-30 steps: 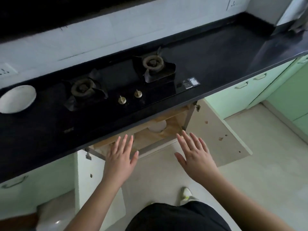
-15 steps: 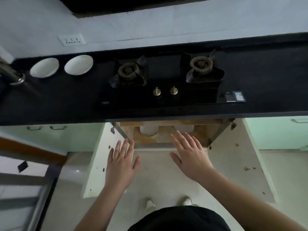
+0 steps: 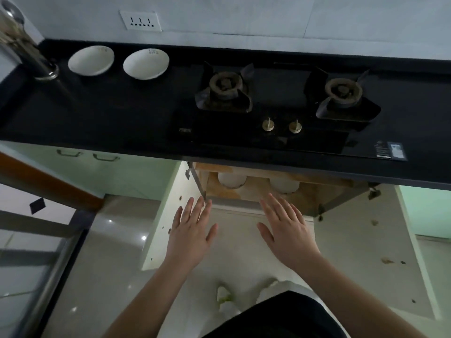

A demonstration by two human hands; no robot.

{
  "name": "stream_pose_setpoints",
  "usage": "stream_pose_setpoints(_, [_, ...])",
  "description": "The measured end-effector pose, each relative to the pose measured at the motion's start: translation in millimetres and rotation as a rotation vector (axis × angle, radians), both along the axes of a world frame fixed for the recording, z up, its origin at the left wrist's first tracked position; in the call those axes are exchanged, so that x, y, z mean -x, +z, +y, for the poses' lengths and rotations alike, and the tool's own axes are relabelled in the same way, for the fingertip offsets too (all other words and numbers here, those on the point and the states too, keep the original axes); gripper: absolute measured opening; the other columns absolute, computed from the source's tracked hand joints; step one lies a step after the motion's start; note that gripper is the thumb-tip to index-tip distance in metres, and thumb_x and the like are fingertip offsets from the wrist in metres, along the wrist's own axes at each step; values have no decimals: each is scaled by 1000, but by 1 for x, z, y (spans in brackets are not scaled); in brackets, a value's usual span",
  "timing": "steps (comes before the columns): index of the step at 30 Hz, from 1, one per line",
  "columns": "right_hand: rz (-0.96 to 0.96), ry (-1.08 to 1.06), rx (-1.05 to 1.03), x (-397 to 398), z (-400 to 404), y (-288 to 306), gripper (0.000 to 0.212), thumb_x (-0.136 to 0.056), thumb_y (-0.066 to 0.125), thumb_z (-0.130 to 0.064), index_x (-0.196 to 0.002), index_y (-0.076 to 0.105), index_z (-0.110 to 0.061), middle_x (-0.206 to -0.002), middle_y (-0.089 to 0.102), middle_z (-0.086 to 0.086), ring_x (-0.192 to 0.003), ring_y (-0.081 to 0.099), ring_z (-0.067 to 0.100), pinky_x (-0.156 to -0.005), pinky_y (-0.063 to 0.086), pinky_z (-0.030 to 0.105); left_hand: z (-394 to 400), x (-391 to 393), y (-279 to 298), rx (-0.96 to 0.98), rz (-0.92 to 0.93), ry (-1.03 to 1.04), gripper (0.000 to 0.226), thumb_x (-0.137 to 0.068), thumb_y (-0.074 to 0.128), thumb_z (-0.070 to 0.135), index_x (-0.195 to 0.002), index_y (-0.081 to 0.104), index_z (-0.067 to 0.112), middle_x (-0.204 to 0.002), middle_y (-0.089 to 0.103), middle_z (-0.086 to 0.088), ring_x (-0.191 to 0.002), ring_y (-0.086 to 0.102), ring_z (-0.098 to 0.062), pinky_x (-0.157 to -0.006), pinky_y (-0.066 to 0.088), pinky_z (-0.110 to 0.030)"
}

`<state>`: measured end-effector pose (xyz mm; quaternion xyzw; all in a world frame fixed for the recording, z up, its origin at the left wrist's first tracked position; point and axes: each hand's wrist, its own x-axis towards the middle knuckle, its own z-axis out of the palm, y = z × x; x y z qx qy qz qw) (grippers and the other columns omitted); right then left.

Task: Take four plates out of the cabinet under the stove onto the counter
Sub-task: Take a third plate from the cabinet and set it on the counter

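Note:
Two white plates (image 3: 91,60) (image 3: 146,63) lie side by side on the black counter (image 3: 97,113), left of the stove (image 3: 273,103). Under the stove the cabinet (image 3: 310,198) stands open, and two more white plates (image 3: 231,180) (image 3: 284,185) show on its wooden shelf, partly hidden by the counter edge. My left hand (image 3: 189,232) and my right hand (image 3: 288,228) hover flat in front of the cabinet, fingers spread, holding nothing. The right fingertips are just short of the right plate.
The cabinet's two doors (image 3: 166,215) (image 3: 366,252) swing out wide to either side. A metal tap (image 3: 22,45) rises at the far left of the counter. Pale green cabinets (image 3: 102,174) flank the opening. My feet (image 3: 224,296) stand on the tiled floor.
The view has swung left and centred on the stove, bringing both counter plates and the tap into sight. Both hands stay open and have moved slightly closer to the cabinet opening.

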<state>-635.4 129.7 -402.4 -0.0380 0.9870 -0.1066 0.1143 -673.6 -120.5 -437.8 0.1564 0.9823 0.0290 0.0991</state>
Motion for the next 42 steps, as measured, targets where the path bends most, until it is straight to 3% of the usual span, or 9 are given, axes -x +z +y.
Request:
stream_pose_setpoints(3, [-33,-33,2,3,-1,-8,66,-97,13,-56,-156,10,-26,-163,10,-1,-150,5,20,-120,0,37,6,12,-12,0,-17,-13,72,-97,0,59,-158,13,25,-166,14,0,-149,-8,-15,-119,-6,-38])
stream_pose_setpoints(8, [-70,-40,-26,39,8,-37,65,-98,10,-56,-155,7,-25,-164,6,1,-150,1,20,-121,1,40,24,40,-35,-10,-36,9,69,-99,9,55,-159,16,22,-165,16,-3,-152,1,-20,-120,1,-39])
stream_pose_setpoints(13, [-86,31,-29,88,19,-81,64,-99,15,-54,-155,8,-24,-164,8,3,-150,5,22,-121,4,41,45,70,-75,2,-91,47,69,-98,5,56,-159,4,24,-167,5,-1,-152,-7,-19,-118,-10,-37])
stream_pose_setpoints(22, [-54,20,-53,164,32,-195,64,-98,19,-53,-154,17,-23,-161,21,4,-148,15,25,-120,12,43,74,148,-180,-59,-26,60,70,-99,7,58,-158,15,22,-165,17,-5,-153,7,-25,-122,1,-42])
stream_pose_setpoints(27, [-10,11,-113,213,30,-278,67,-95,11,-58,-154,12,-27,-161,19,5,-147,16,30,-120,9,48,90,199,-253,-62,72,-17,67,-99,19,53,-154,30,16,-161,30,-9,-150,20,-29,-121,11,-48])
stream_pose_setpoints(31, [14,11,-133,237,29,-331,67,-94,6,-58,-154,4,-30,-163,11,5,-148,9,31,-119,7,55,91,228,-315,-49,107,-4,68,-101,22,55,-158,18,18,-165,17,-7,-152,8,-28,-122,2,-46])
stream_pose_setpoints(34, [42,10,-96,244,30,-356,64,-94,12,-54,-153,14,-32,-162,14,0,-148,9,26,-117,7,58,91,240,-354,-59,165,-8,69,-101,20,56,-158,16,18,-166,16,-8,-152,7,-28,-123,6,-48])
stream_pose_setpoints(38, [127,46,-120,245,35,-379,57,-96,21,-52,-150,26,-34,-153,25,-5,-141,19,22,-112,19,63,87,249,-389,-131,353,-17,63,-100,27,52,-151,36,16,-158,36,-9,-146,27,-31,-120,18,-51])
stream_pose_setpoints(42, [264,49,-190,243,35,-398,56,-98,29,-53,-149,30,-32,-146,36,2,-137,26,27,-106,25,70,82,259,-415,-167,511,-58,58,-100,36,51,-147,40,19,-152,41,-8,-142,32,-31,-119,22,-54])
